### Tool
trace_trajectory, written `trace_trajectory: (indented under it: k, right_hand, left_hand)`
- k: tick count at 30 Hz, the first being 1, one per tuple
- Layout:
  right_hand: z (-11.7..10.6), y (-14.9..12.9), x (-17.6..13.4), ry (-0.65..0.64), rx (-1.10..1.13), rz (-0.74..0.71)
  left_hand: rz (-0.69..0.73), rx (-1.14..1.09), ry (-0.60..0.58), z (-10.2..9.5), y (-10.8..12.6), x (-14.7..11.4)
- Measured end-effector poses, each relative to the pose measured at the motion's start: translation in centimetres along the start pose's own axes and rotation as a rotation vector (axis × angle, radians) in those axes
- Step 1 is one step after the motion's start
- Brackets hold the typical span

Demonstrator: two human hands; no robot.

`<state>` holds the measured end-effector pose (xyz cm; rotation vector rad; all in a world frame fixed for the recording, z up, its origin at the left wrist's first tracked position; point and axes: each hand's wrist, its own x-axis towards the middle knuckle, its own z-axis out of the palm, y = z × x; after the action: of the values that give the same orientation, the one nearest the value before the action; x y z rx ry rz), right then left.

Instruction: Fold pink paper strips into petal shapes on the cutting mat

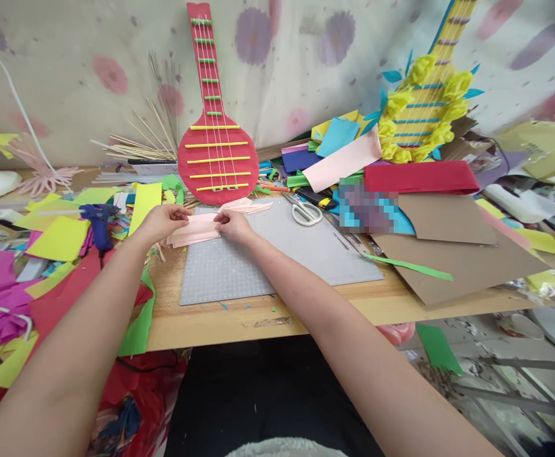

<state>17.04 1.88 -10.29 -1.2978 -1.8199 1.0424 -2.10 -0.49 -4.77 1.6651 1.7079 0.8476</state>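
Observation:
Both my hands are at the back left of a grey cutting mat (277,260). Between them lies a flat pale pink crepe paper strip (201,230) with crease lines across it. The fingers of my left hand (165,222) pinch its upper left edge. At its right end, my right hand (232,225) has thumb and fingers closed on the same strip. More pale pink paper pieces (243,206) lie just behind my right hand. A red paper lute (218,155) with yellow and green bars leans upright behind the mat.
White-handled scissors (306,212) lie on the mat's back edge. A blue glue gun (97,225) stands among coloured paper scraps at left. Brown cardboard (467,260), a red crepe roll (422,178) and a yellow flower-trimmed instrument (422,108) are at right.

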Motion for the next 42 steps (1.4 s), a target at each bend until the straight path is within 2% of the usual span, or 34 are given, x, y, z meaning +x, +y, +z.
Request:
trace_trajectory:
  k: [7,12,15,17,20,23,25,27,30,34,37,40,42]
  right_hand:
    - [0.0,-0.6,-0.2,0.001,-0.027,-0.067]
    - [0.3,-0.9,-0.3,0.002,-0.068,-0.017]
    - [0.5,-1.0,-0.1,0.016,-0.081,0.029]
    - [0.4,-1.1,0.1,0.064,-0.007,0.023]
    - [-1.1,-1.1,0.3,0.149,0.175,-0.023]
    - [-4.7,-0.9,0.2,0.222,0.334,-0.071]
    - [-7.8,-0.6,-0.1,0.316,0.398,-0.108]
    - [-10.8,-0.3,-0.5,0.404,0.45,-0.112]
    - [-13.8,0.1,-1.5,0.383,0.466,-0.096]
    - [-14.6,0.7,-2.9,0.298,0.47,-0.06]
    - [-14.4,1.7,-3.6,0.282,0.53,-0.028]
    - [-14.4,3.1,-4.1,0.313,0.605,0.041]
    - [-14.6,4.3,-4.4,0.365,0.632,0.09]
  left_hand:
    - [-0.077,-0.076,0.012,-0.6,0.6,0.1]
    - [-0.042,0.014,0.021,-0.3,0.7,0.2]
    - [0.026,0.092,0.055,0.1,0.5,0.3]
    - [0.104,0.123,0.128,0.3,0.3,0.4]
    - [0.201,0.149,0.366,0.3,0.0,0.6]
    - [0.193,0.128,0.611,0.3,-0.1,0.8]
    - [0.176,0.105,0.668,0.7,0.0,0.7]
    - [0.201,0.091,0.609,1.9,0.4,0.5]
    - [0.321,0.084,0.354,5.2,1.6,-0.1]
    - [0.274,0.051,0.114,10.3,3.5,-1.0]
    - [0.232,0.112,-0.105,12.8,4.6,-1.7]
    - [0.271,0.367,-0.124,13.7,5.2,-2.4]
    - [0.26,0.45,-0.108,13.7,5.4,-2.8]
